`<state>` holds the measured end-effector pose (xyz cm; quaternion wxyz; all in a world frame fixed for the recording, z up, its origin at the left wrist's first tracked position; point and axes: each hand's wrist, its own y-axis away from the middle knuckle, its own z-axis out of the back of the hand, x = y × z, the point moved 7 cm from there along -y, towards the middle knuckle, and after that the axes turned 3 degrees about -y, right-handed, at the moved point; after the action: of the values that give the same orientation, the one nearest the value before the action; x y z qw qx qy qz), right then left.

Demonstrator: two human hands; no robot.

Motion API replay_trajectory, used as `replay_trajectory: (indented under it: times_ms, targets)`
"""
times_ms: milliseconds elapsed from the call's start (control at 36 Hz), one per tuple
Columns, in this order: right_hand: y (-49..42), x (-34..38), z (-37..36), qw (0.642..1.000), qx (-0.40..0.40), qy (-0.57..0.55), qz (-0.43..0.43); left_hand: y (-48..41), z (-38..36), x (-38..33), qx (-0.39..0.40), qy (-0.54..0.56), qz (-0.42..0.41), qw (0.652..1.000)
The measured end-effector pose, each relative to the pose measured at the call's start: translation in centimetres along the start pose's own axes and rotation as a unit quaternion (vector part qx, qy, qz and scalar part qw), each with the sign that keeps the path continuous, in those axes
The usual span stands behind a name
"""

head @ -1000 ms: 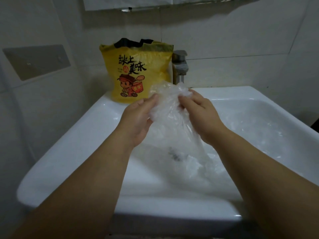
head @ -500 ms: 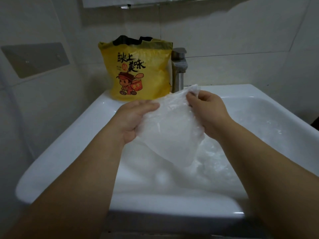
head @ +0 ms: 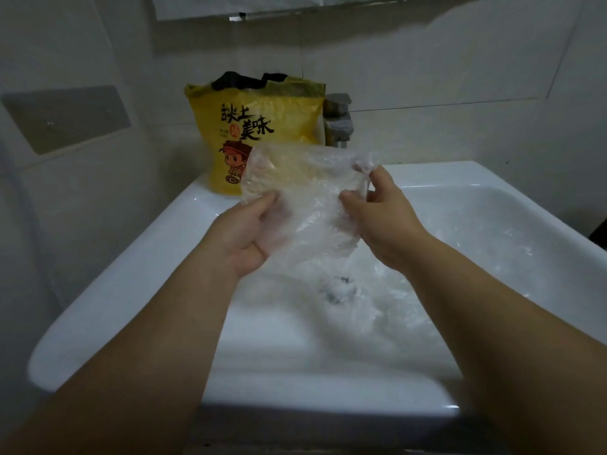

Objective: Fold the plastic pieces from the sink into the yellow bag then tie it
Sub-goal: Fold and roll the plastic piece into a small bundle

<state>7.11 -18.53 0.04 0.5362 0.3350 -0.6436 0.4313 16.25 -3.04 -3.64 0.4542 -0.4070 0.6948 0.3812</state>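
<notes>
**Inspector:** What is being held?

**Assistant:** One clear plastic piece point(head: 305, 178). It is thin, crinkled film, roughly rectangular, held upright over the sink point(head: 131, 290). The yellow behind it shows through.

**Inspector:** And the hands?

**Assistant:** The left hand point(head: 249, 234) grips the lower left edge, thumb in front and fingers behind the film. The right hand point(head: 384, 221) pinches the right edge, fingers curled on a bunched fold.

**Inspector:** Where is the bag?

**Assistant:** The yellow bag point(head: 262, 126) stands upright on the sink's back left corner, just beside the metal tap point(head: 338, 123). It is glossy, with black lettering and a cartoon figure. Its mouth is open, with a dark lining at the top. The film overlaps the bag's lower right in view. I cannot tell whether they touch.

**Inspector:** What about the basin and the clearances?

**Assistant:** The sink is smooth and white with a rounded rim. More crumpled clear plastic point(head: 361, 307) lies in the basin beneath the right forearm, but it is blurred. Both hands are above the basin, well apart from the side rims and the front rim.

**Inspector:** Has anything changed in the last half second?

**Assistant:** Then, the film hung below the hands, with the right hand at its top corner. Now most of it stands above them and covers part of the bag's print.
</notes>
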Motion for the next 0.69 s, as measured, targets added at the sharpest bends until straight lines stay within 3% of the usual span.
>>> replay_trajectory:
  times_ms: [111, 250, 333, 444, 556, 694]
  targets:
    - [-0.4, -1.2, 0.7, 0.998, -0.046, -0.003, -0.044, 0.8, -0.8, -1.5, 0.037, 0.119, -0.052, 0.991]
    - [-0.9, -1.3, 0.8, 0.962, -0.04, -0.257, -0.083, 1.4, -1.6, -1.8, 0.069, 0.143, -0.062, 0.985]
    - [-0.8, -0.8, 0.8, 0.94, -0.034, -0.325, -0.093, 1.3, -1.8, -1.0, 0.066, 0.099, -0.036, 0.992]
    - [-1.1, -1.4, 1.4, 0.897, -0.082, -0.414, -0.128, 1.7, -2.3, -0.4, 0.076, -0.004, -0.041, 0.996]
    - [-1.4, -1.6, 2.2, 0.903, -0.124, -0.396, -0.11, 2.3, -3.2, 0.2, 0.096, -0.098, -0.038, 0.99]
    - [-0.8, -1.2, 2.8, 0.917, -0.144, -0.362, -0.089, 1.9, -2.1, 0.7, 0.027, -0.269, -0.033, 0.962]
